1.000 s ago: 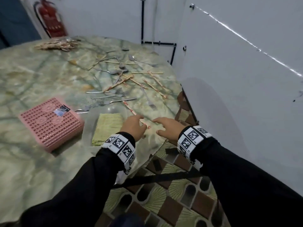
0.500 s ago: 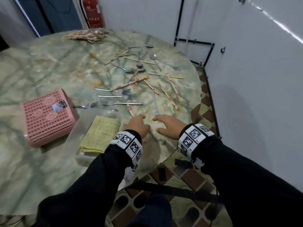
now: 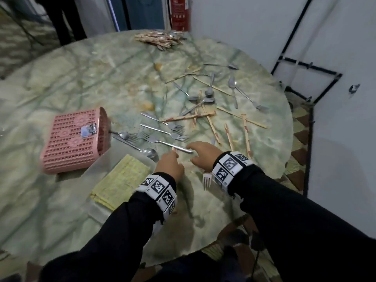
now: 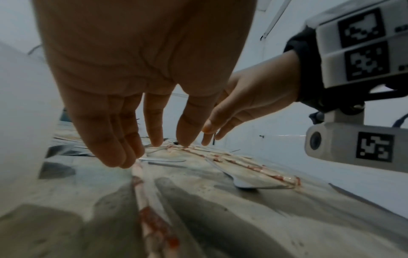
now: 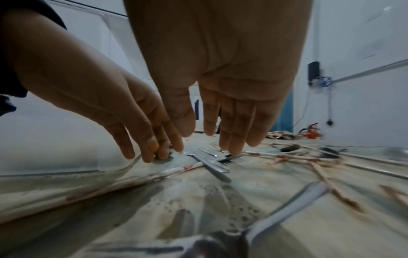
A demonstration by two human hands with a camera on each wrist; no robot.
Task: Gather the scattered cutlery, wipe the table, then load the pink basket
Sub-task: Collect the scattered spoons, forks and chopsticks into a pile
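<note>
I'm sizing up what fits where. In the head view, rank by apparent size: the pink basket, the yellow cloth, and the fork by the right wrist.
1. Pink basket
2. Yellow cloth, slightly smaller and nearer the camera, so unsure
3. Fork, smallest, partly hidden by the wrist

Round table with a green marble-look top fills most of the view out ahead of both hands. White wall runs close along the right hand's side, with black piping on it. Floor tiles there are brown and cream patterned. Red fire extinguisher stands way past the fingertips, next to a blue door.
</note>
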